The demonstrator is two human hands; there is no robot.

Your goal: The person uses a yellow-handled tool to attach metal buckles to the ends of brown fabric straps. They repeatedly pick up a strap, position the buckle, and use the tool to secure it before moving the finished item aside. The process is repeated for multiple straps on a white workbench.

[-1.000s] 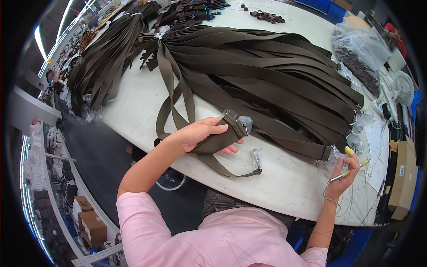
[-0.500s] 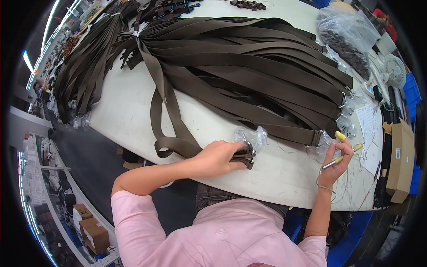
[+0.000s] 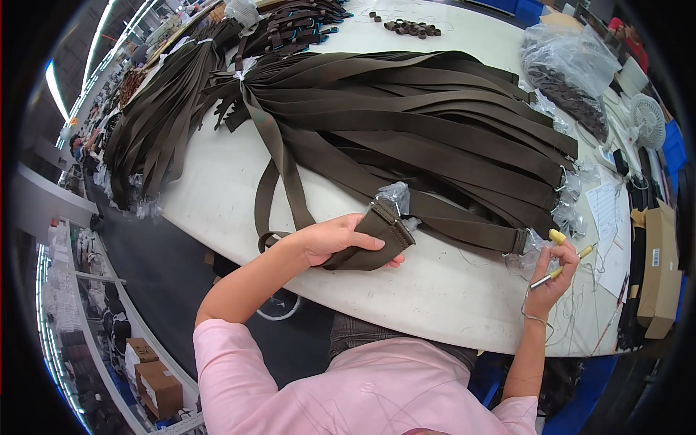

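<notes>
My left hand [image 3: 335, 240] grips the folded end of a dark brown webbing strap [image 3: 366, 239] on the white table [image 3: 217, 181]. The strap's metal end sits in a small clear plastic wrap [image 3: 395, 197] just above my fingers. Its long tail [image 3: 279, 174] runs up the table to a knotted bundle. My right hand [image 3: 554, 272] rests at the table's right part and holds a yellow-capped pen [image 3: 564, 264]. It lies beside the plastic-wrapped buckle ends [image 3: 569, 196] of the large fan of brown straps [image 3: 435, 123].
A second heap of brown straps [image 3: 156, 123] hangs over the table's left edge. Small dark rings [image 3: 409, 27] lie at the far side. A clear bag of dark parts [image 3: 569, 69], a small white fan [image 3: 645, 119], papers and a cardboard box [image 3: 660, 268] crowd the right side.
My left hand has turned the strap end over and now clasps its folded end flat on the table. My right hand has lifted slightly with the pen. The camera has shifted.
</notes>
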